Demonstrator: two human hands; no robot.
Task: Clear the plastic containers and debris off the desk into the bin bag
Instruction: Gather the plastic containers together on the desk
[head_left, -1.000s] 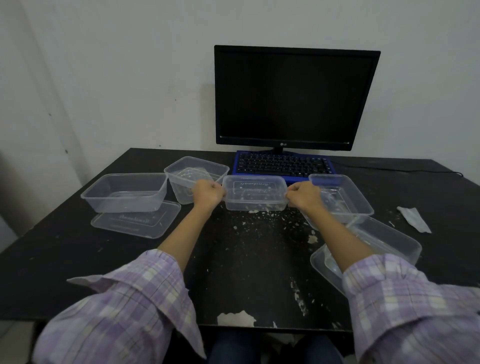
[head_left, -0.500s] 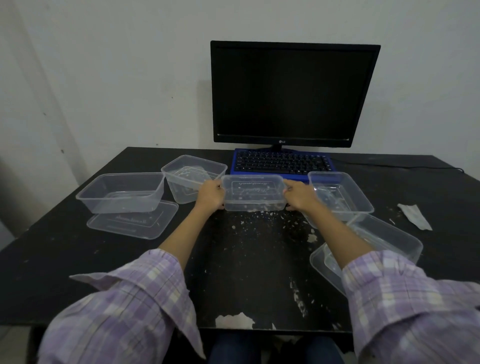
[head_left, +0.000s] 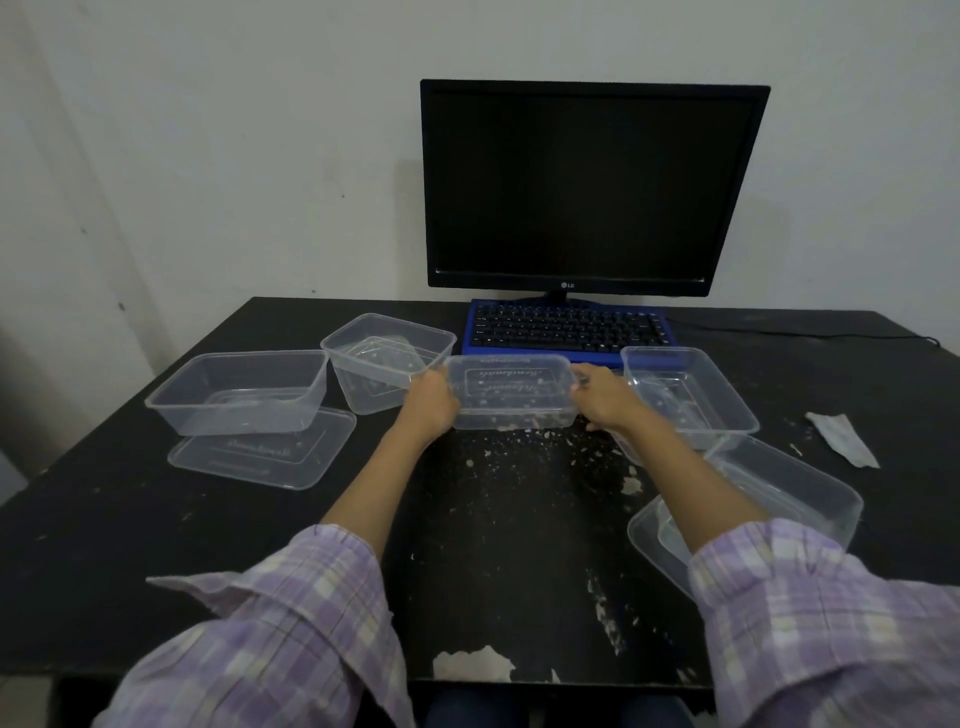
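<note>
A clear plastic container (head_left: 511, 392) lies upside down at the middle of the black desk (head_left: 104, 519). My left hand (head_left: 430, 402) grips its left end and my right hand (head_left: 602, 397) grips its right end. Two more clear containers (head_left: 239, 392) (head_left: 384, 353) stand to the left, with a flat lid (head_left: 262, 452) under the nearer one. On the right sit another container (head_left: 688, 389) and a further one (head_left: 779, 483) resting on a lid. White flecks of debris (head_left: 519, 452) are scattered below the held container. No bin bag is in view.
A black monitor (head_left: 592, 187) and a blue-edged keyboard (head_left: 569, 330) stand right behind the held container. A crumpled paper scrap (head_left: 844, 439) lies at the right. A cable (head_left: 831, 332) runs along the back right. The desk's front edge has a chipped white patch (head_left: 472, 662).
Both hands went from fists beside the upside-down container to gripping its two ends. The container has shifted very little.
</note>
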